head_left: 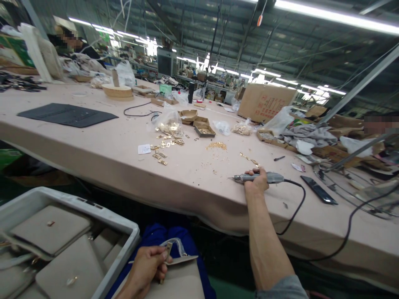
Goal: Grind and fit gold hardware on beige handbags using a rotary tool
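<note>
right grip (256,182): closed around the middle of a grey handheld power tool (274,177), which lies level against the near edge of the tabletop (193,182). the tool's thin tip juts out of the grip towards 9 o'clock; its body and black cord (296,207) leave towards 3 o'clock, the cord looping down over the tabletop edge.

left grip (149,265): low over my lap, at 7 o'clock from the right grip and well apart from it. thumb and fingers are pinching a small gold metal fitting (167,251), held upright against the edge of a beige panel (183,260) that lies across my lap.

surroundings: a grey crate (124,226) of beige pieces stands at 9 o'clock from the left grip. loose gold fittings (165,147) lie scattered on the tabletop at 10 o'clock from the right grip, untouched. a black phone (318,189) lies at 3 o'clock from the tool, just beyond the cord.
</note>
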Demonstrator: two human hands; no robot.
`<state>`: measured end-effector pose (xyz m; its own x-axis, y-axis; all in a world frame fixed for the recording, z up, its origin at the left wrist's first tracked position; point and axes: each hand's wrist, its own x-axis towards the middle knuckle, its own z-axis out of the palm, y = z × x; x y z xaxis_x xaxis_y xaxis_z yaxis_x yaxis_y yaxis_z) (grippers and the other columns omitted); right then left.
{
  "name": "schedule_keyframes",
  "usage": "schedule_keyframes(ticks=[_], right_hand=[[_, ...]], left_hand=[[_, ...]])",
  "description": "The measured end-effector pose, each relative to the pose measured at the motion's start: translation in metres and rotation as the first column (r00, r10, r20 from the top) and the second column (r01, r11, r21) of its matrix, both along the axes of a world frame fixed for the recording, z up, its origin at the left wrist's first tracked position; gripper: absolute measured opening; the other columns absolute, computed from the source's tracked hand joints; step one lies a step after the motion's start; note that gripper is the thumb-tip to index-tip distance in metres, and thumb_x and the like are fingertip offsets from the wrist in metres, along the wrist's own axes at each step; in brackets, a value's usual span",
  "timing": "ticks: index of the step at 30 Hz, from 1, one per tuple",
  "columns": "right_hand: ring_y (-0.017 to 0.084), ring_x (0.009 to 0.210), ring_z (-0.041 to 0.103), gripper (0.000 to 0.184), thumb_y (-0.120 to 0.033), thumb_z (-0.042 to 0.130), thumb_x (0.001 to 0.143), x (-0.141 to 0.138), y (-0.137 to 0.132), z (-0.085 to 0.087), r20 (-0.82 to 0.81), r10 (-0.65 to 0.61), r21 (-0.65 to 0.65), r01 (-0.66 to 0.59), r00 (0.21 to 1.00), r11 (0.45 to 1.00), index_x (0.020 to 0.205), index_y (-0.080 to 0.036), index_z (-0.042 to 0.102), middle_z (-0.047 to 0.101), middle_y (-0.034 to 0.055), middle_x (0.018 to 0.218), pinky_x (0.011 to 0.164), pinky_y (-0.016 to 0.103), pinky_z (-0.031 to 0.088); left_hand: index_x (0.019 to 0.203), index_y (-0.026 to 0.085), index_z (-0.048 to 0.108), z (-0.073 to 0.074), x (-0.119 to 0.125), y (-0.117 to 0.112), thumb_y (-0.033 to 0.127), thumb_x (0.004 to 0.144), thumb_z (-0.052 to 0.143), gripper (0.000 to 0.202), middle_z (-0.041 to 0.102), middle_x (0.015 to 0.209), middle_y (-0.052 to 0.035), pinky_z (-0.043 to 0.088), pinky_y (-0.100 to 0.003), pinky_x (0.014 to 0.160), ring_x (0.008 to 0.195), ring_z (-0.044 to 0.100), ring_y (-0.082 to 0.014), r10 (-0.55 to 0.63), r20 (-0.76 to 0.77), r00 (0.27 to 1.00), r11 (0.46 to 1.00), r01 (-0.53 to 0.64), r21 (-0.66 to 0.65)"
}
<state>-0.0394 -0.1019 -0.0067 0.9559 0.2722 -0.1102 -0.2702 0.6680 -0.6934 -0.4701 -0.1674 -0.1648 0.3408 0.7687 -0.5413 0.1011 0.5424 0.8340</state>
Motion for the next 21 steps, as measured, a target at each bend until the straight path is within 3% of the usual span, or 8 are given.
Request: schedule_keyframes(ticks=[21], right_hand=[[0.007,0.045,0.046,0.028,-0.026,0.068,0.086,0.0014,-0.0030,-0.0008,-0.031,-0.008,0.022,0.008,0.999,1.000,0.076,-0.020,0.042,0.052,-0.0065,0.068,0.047,0.023,0.052]], left_hand=[[0.070,0.007,0.071,-0.0005,-0.0015,-0.0017,0.060,0.062,0.083,0.055,0.062,0.052,-0.0086,0.035,-0.023,0.041,0.037,0.049,-0.0120,0.019,0.002,1.000,1.000,-0.019,0.013]])
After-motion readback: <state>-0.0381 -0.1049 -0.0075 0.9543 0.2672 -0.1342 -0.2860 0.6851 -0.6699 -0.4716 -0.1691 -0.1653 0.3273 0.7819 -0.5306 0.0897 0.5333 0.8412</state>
